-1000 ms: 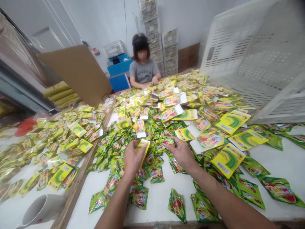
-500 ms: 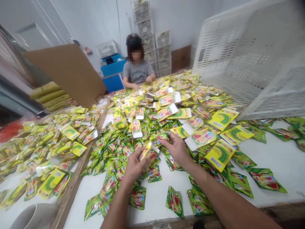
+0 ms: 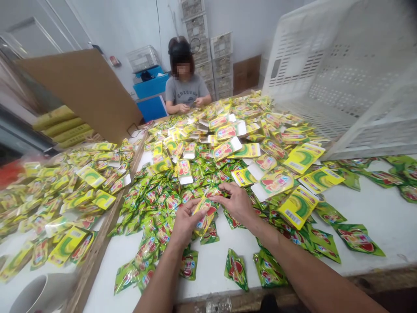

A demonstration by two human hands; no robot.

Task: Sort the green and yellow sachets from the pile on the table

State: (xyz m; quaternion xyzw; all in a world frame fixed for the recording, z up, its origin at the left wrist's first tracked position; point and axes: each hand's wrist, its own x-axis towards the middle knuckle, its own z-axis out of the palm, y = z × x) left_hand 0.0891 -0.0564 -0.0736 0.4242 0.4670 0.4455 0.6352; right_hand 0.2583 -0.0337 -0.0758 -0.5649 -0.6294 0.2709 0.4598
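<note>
My left hand (image 3: 184, 221) grips a small yellow box (image 3: 205, 215) printed with a fruit picture, thumb across its face. At the box's upper end, my right hand (image 3: 239, 204) pinches a green candy packet (image 3: 213, 191). The packet meets the box there; how far it lies inside, I cannot tell. Around and beyond my hands spreads a heap of green packets (image 3: 163, 202) showing red melon slices. Flat yellow boxes (image 3: 228, 130) with white flaps are piled farther back and to the right.
A white perforated crate (image 3: 345, 87) lies on its side at right. A wooden strip (image 3: 107, 230) divides the table, with more yellow boxes (image 3: 65, 248) on its left. A pale round container (image 3: 45, 295) stands lower left. A person (image 3: 187, 89) works across the table near a cardboard sheet (image 3: 87, 91).
My right hand has brought the green packet against the box's end. The box in my left hand has turned, showing its broad face. The person opposite has raised both hands together.
</note>
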